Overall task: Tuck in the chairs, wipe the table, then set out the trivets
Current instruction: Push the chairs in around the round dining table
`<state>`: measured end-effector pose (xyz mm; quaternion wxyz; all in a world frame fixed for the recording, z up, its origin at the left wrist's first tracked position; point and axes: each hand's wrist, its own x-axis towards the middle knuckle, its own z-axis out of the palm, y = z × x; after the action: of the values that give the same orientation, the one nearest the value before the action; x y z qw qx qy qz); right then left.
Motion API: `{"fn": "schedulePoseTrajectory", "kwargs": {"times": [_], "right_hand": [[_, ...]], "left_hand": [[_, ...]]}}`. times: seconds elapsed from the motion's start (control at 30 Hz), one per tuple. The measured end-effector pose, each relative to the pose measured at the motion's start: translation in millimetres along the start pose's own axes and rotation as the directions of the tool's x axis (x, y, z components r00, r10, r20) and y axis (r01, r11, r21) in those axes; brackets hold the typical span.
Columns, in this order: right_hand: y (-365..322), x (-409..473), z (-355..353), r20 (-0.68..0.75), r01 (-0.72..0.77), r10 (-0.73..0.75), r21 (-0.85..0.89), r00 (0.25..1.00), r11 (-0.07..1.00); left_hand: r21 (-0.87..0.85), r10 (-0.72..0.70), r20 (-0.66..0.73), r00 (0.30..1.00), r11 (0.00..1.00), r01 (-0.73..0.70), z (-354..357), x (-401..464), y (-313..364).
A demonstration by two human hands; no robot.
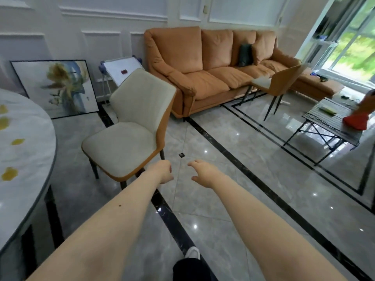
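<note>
Chairs come first, and the nearest dining chair (129,126) stands pulled out from the round table (24,151), its seat facing that table and its back toward the sofa (205,67). I have both arms stretched forward and holding nothing. My left hand (164,171) has its fingers curled, just beside the seat's front corner; whether it touches the chair I cannot tell. My right hand (203,173) is loosely spread, further right over the floor. Left is nearer. A second chair (280,84) sits well apart by the sofa.
</note>
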<state>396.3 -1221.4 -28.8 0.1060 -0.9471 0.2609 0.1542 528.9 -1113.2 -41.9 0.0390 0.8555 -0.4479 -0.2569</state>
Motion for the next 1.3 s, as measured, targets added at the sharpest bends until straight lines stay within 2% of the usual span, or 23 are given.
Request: {"fn": "schedulePoseTrajectory", "kwargs": {"times": [0.17, 0.27, 0.37, 0.47, 0.6, 0.73, 0.9, 1.07, 1.17, 1.3], "right_hand": [[72, 86, -47, -0.017, 0.003, -0.002, 0.051, 1.000, 0.999], [117, 142, -84, -0.033, 0.017, -0.015, 0.049, 0.999, 0.999], [147, 193, -113, -0.049, 0.001, 0.002, 0.074, 0.999, 0.997], [158, 248, -135, -0.011, 0.075, -0.075, 0.016, 0.997, 0.997], [157, 330, -167, -0.035, 0.215, -0.215, -0.024, 0.976, 0.976], [147, 425, -206, -0.036, 0.283, -0.288, -0.105, 0.957, 0.953], [136, 531, -247, -0.017, 0.346, -0.354, -0.165, 0.935, 0.924], [114, 618, -273, -0.029, 0.411, -0.412, -0.034, 0.911, 0.911], [91, 668, -283, -0.024, 0.503, -0.503, -0.032, 0.864, 0.864], [54, 739, -284, 0.002, 0.675, -0.679, -0.109, 0.734, 0.729]], "left_hand": [[0.024, 0.002, 0.019, 1.000, 1.000, -0.003, -33, 113, 44], [-0.030, -0.027, -0.068, 0.997, 0.999, 0.025, -64, 180, 61], [-0.096, -0.096, -0.099, 0.990, 0.992, 0.086, -93, 221, 57], [-0.107, -0.180, -0.152, 0.972, 0.981, 0.165, -119, 266, 39], [-0.121, -0.281, -0.171, 0.944, 0.957, 0.263, -163, 332, 11], [-0.198, -0.362, -0.248, 0.898, 0.927, 0.319, -208, 409, -18], [-0.245, -0.445, -0.213, 0.870, 0.886, 0.393, -252, 486, -57], [-0.306, -0.504, -0.181, 0.845, 0.845, 0.439, -280, 534, -94], [-0.364, -0.570, -0.161, 0.806, 0.793, 0.488, -288, 557, -120], [-0.477, -0.676, -0.123, 0.726, 0.682, 0.554, -292, 578, -155]]}}
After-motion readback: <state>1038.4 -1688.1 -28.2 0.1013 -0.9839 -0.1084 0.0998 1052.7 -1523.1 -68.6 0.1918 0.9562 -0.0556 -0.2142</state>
